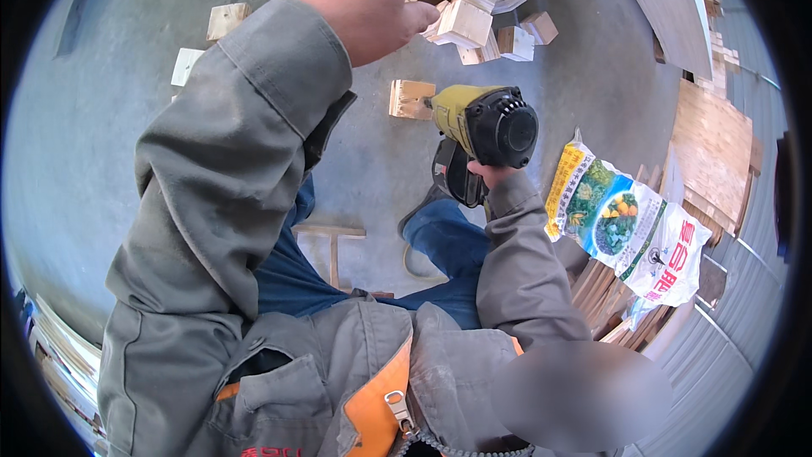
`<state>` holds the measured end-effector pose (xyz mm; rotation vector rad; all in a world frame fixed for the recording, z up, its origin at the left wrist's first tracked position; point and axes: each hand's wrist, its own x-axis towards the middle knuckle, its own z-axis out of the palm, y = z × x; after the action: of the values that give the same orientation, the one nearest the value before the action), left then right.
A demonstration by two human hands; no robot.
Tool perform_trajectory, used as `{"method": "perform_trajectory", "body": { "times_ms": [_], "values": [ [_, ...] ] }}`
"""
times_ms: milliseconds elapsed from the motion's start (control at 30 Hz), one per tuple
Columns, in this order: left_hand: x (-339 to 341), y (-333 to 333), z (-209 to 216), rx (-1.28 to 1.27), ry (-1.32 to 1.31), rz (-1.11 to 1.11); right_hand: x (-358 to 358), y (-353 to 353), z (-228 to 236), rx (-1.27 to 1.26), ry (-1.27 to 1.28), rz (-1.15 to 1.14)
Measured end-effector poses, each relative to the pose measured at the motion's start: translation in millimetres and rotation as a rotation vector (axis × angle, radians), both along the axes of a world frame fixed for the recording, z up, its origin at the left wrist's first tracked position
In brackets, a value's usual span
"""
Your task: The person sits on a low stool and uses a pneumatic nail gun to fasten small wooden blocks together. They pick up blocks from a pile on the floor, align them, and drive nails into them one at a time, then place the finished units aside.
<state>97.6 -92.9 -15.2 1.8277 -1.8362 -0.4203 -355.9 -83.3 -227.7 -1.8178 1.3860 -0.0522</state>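
Note:
My right hand [491, 173] is wrapped round the handle of a yellow and black nail gun [484, 123]. Its round black end cap faces up toward me, and its nose points left at a small wooden block [412, 100] on the floor; whether they touch, I cannot tell. At the top edge, my left hand [359, 0] reaches forward over the floor beside a pile of wooden blocks [465, 21]. Its thumb is stretched out apart from the fingers, with nothing visible in it. The fingertips are partly cut off by the frame.
Two loose blocks [227, 21] lie left of my left sleeve. On the right, a printed white, yellow and green sack [626, 224] rests on wooden strips [602, 288], near plywood sheets [710, 148]. A thin wooden frame [332, 241] lies between my legs.

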Motion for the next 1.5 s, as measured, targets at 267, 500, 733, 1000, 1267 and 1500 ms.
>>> {"method": "perform_trajectory", "body": {
  "times_ms": [267, 500, 733, 1000, 1267, 1500],
  "values": [
    [-2, -2, -2, 0.145, -0.068, 0.008, 0, -2, 16, 0.172, 0.305, -0.239],
    [-14, -9, -15, 0.282, -0.078, -0.024, -34, 26, -48, 0.231, 0.42, -0.328],
    [-26, -3, -83, 0.478, -0.19, -0.105, -18, 28, -31, 0.109, 0.548, -0.179],
    [-104, 7, -202, 0.543, -0.238, -0.258, -7, 25, -24, 0.091, 0.47, -0.218],
    [-169, 33, -282, 0.403, -0.159, -0.367, 14, 23, 4, 0.254, 0.529, -0.255],
    [-177, 6, -311, 0.329, -0.264, -0.441, -4, 29, -17, 0.18, 0.429, -0.246]
  ]
}}
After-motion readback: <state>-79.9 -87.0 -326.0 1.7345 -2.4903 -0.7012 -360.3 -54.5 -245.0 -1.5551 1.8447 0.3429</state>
